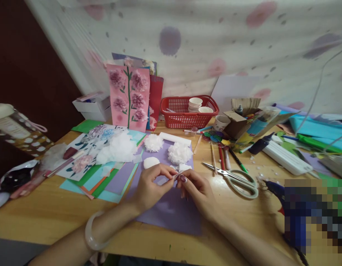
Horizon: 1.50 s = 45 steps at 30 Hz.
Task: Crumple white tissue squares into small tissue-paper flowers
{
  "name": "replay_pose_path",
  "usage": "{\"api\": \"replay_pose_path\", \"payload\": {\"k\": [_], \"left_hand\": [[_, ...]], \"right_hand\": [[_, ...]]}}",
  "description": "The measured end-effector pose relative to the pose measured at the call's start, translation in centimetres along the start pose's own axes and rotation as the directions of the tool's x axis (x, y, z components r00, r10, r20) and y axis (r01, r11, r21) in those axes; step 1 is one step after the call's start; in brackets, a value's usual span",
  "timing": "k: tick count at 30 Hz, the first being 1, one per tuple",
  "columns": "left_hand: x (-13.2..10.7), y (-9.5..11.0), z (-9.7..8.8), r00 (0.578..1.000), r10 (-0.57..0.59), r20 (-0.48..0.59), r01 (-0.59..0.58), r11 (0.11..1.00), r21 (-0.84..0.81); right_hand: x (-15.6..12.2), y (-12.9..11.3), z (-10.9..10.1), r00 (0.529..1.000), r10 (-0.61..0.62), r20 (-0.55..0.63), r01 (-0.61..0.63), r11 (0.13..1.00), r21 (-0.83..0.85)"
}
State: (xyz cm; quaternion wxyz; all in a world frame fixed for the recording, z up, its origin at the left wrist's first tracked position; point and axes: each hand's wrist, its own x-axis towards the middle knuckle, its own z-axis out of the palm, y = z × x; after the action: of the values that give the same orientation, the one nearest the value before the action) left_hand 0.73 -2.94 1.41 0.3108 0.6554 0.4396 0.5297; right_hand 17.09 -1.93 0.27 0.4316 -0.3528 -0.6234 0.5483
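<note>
My left hand point(152, 186) and my right hand point(198, 190) meet over a purple sheet point(171, 218) at the table's front. Between their pinched fingertips is a small piece of white tissue paper point(177, 173), mostly covered by the fingers. Two fluffy white paper flowers point(180, 152) lie just beyond on the sheet, beside a white paper roll point(175, 139). A flat white round piece point(151, 162) rests near my left fingers. To the left, a heap of white tissue point(115, 147) covers part of a flower picture point(79, 164).
Scissors point(237, 181) lie right of my right hand, with brushes and pens behind. A blue glue gun point(276, 190) is at the right, partly pixelated. A red basket point(176, 120) with paper cups and a pink flower card point(129, 98) stand at the back. Coloured papers point(104, 188) spread left.
</note>
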Motion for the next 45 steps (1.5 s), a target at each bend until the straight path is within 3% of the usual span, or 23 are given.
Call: {"api": "replay_pose_path", "payload": {"k": [5, 10, 15, 18, 22, 25, 29, 35, 40, 45], "left_hand": [[-0.4, 0.0, -0.2, 0.996, -0.088, 0.021, 0.088, 0.996, -0.018], [-0.8, 0.1, -0.5, 0.990, -0.099, 0.105, 0.094, 0.994, 0.046], [-0.7, -0.2, -0.3, 0.977, -0.195, 0.089, 0.206, 0.969, -0.135], [-0.2, -0.6, 0.0, 0.954, -0.282, 0.099, 0.298, 0.916, -0.268], [0.5, -0.9, -0.1, 0.908, -0.371, 0.195, 0.410, 0.881, -0.237], [0.7, -0.8, -0.3, 0.919, -0.344, 0.192, 0.386, 0.881, -0.272], [0.7, -0.7, -0.5, 0.938, -0.324, 0.119, 0.344, 0.904, -0.252], [0.7, -0.6, -0.8, 0.967, -0.231, 0.108, 0.244, 0.962, -0.120], [0.6, -0.4, -0.9, 0.976, -0.171, 0.135, 0.178, 0.983, -0.043], [0.4, -0.5, -1.0, 0.978, -0.102, 0.183, 0.102, 0.995, 0.012]], "right_hand": [[-0.1, 0.1, 0.1, 0.999, 0.031, -0.007, -0.031, 1.000, -0.002], [0.0, 0.5, -0.1, 0.997, 0.063, -0.040, -0.063, 0.998, 0.013], [-0.1, 0.3, -0.3, 0.996, 0.075, -0.041, -0.075, 0.997, -0.003], [-0.2, 0.1, -0.5, 0.997, 0.068, -0.021, -0.068, 0.997, -0.024], [-0.2, -0.1, -0.5, 0.999, 0.051, 0.015, -0.050, 0.993, -0.108], [-0.2, 0.1, -0.4, 0.999, 0.053, -0.011, -0.054, 0.993, -0.102], [-0.3, 0.6, -0.4, 0.986, 0.007, -0.166, -0.021, 0.997, -0.080], [-0.5, -0.1, -0.1, 0.999, -0.002, -0.036, -0.004, 0.988, -0.154], [-0.4, -0.4, 0.1, 1.000, 0.010, -0.011, -0.011, 0.990, -0.141], [-0.3, -0.5, -0.1, 1.000, -0.015, 0.021, 0.020, 0.964, -0.266]]}}
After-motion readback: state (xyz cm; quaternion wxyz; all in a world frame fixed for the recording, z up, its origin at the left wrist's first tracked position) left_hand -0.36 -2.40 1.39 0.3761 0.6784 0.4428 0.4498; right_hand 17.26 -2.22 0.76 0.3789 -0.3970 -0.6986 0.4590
